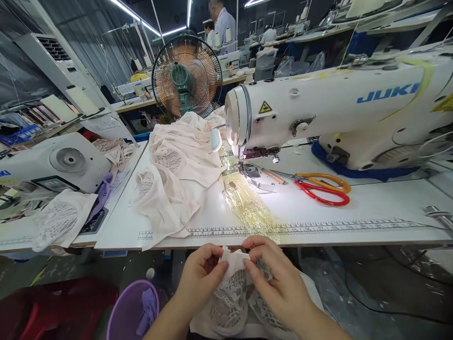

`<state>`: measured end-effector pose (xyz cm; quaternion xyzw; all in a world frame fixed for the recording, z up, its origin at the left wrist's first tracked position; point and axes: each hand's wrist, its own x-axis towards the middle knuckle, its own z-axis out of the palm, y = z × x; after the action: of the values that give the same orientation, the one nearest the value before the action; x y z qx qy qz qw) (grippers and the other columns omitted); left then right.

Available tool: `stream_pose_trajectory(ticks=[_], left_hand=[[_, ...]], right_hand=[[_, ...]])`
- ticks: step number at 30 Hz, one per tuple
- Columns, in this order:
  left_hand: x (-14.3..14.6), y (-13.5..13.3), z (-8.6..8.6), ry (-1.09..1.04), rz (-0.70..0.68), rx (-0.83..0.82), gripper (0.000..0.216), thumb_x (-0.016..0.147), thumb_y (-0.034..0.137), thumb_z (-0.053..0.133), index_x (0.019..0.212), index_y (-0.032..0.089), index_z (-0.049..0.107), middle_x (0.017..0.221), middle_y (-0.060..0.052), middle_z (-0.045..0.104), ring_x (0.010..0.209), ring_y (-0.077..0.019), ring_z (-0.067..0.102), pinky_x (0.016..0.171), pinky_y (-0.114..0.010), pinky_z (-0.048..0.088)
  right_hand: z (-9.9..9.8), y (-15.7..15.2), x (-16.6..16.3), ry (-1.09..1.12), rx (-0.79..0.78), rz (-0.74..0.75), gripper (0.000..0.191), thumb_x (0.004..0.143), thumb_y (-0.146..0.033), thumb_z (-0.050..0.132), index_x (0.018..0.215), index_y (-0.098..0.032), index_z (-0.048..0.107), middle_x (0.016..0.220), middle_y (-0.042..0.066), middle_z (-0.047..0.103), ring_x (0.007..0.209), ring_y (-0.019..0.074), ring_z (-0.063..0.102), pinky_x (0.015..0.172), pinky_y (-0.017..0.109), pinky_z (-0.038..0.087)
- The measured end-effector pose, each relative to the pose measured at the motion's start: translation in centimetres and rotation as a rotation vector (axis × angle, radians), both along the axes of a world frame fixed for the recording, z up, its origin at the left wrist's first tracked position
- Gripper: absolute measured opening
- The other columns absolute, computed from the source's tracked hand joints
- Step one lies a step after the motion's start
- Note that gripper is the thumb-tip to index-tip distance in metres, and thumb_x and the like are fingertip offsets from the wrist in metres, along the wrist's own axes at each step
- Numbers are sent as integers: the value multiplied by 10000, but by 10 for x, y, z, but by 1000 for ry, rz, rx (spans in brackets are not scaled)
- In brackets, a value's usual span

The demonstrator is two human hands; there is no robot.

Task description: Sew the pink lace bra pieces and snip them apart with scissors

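Below the table's front edge, my left hand [201,278] and my right hand [279,278] both pinch the top edge of a white lace fabric piece [233,293] that hangs down onto my lap. Thumbs and forefingers are closed on the cloth, close together. On the white sewing table [318,217] a pile of pale pink lace garments [177,174] lies left of the needle. The white JUKI sewing machine [336,108] stands at the right, its lamp lighting the needle plate [253,172].
Red-handled scissors [323,194] and orange-handled scissors [327,179] lie right of the needle. A standing fan [187,75] is behind the pile. Another machine [53,163] with lace pieces sits left. A purple bucket [132,311] stands on the floor. People work at the back.
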<state>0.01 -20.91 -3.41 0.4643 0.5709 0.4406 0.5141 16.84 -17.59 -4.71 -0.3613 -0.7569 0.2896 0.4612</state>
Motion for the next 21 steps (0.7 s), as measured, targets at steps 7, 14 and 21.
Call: stream_pose_trajectory(ticks=[7, 14, 21], left_hand=[[-14, -8, -6, 522, -9, 511, 134, 817, 117, 507, 814, 186, 621, 815, -43, 598, 733, -136, 585, 646, -217, 474], [-23, 5, -21, 922, 93, 786, 199, 843, 112, 481, 947, 180, 636, 1025, -121, 603, 793, -167, 629, 691, -271, 538], [-23, 12, -31, 1104, 69, 814, 214, 840, 128, 512, 1007, 184, 634, 975, -111, 649, 862, -209, 633, 719, -304, 545]], right_hand=[[-6, 1, -3, -46, 106, 83, 150, 880, -95, 400, 876, -234, 456, 788, 28, 577, 718, 169, 584, 628, 287, 481], [3, 7, -4, -194, 292, 145, 199, 837, -58, 437, 954, -206, 500, 972, 88, 665, 916, 202, 627, 775, 344, 534], [-7, 16, -9, -491, 401, 112, 184, 877, -79, 394, 898, -168, 554, 1104, 131, 672, 1075, 227, 600, 916, 445, 492]])
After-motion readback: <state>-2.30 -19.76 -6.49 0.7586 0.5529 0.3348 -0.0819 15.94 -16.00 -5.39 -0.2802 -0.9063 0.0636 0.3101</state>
